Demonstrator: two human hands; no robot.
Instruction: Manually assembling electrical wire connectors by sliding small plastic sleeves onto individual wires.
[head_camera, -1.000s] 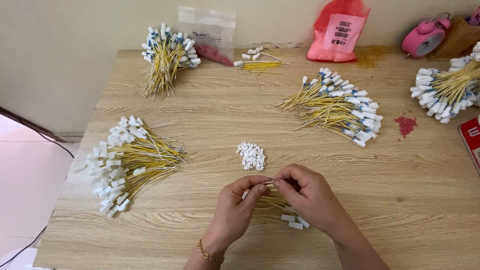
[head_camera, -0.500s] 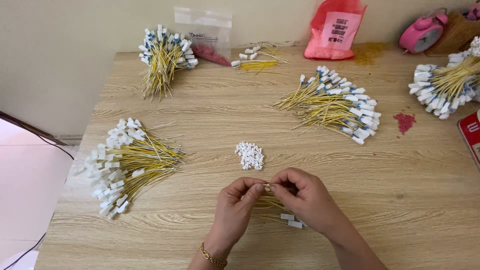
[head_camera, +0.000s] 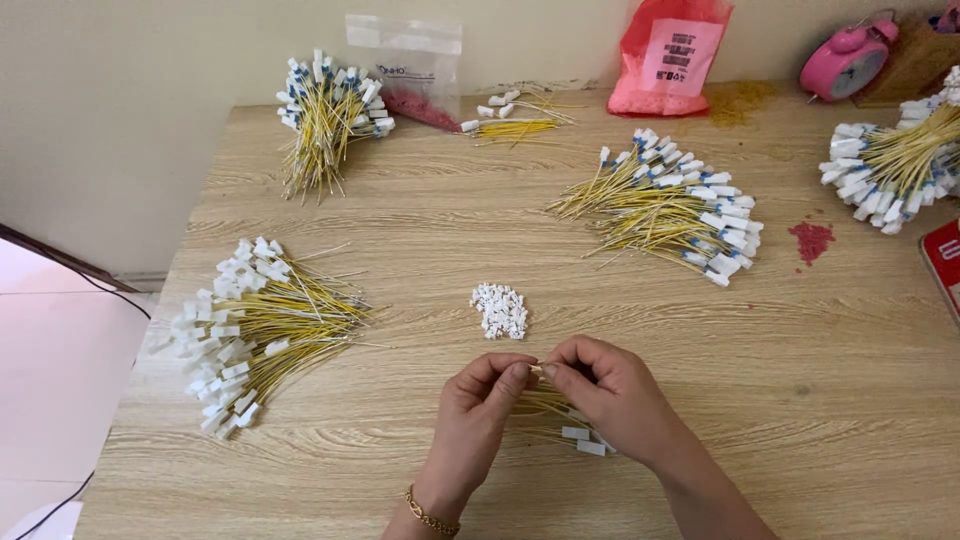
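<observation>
**Fingertip work on a yellow wire end, hands met over the counter**

Fingertips carry the whole step here, so the advice starts with them. The left hand (head_camera: 478, 415), a gold bracelet (head_camera: 432, 517) at its wrist, is curled with thumb and forefinger pinched on the tip of a thin yellow wire (head_camera: 537, 372); the right hand (head_camera: 612, 400) meets it from the other side, likewise pinched on that tip. Whether a small white piece already sits on the wire end is too small to tell. The wire itself lies between the two hands, just above the counter (head_camera: 820, 400), and a few more yellow leads with white end pieces (head_camera: 580, 438) rest under the right hand.

To do this well, I would judge:

- Keep both pinches close to the very tip, so the thin wire cannot buckle.
- Rest the wrists on the counter for steadiness.
- Keep the push straight along the wire, not at an angle.

Around the hands, left to right: well to the left of the left hand lies a fanned bundle of yellow wires with white ends (head_camera: 255, 335). Just beyond the fingertips, near at hand, sits the little heap of white connectors (head_camera: 499, 309). Farther beyond and to the right of the right hand lies a second bundle with blue-marked ends (head_camera: 670, 205). Loose wires could snag a sleeve or wrist, so moves should stay short.
</observation>
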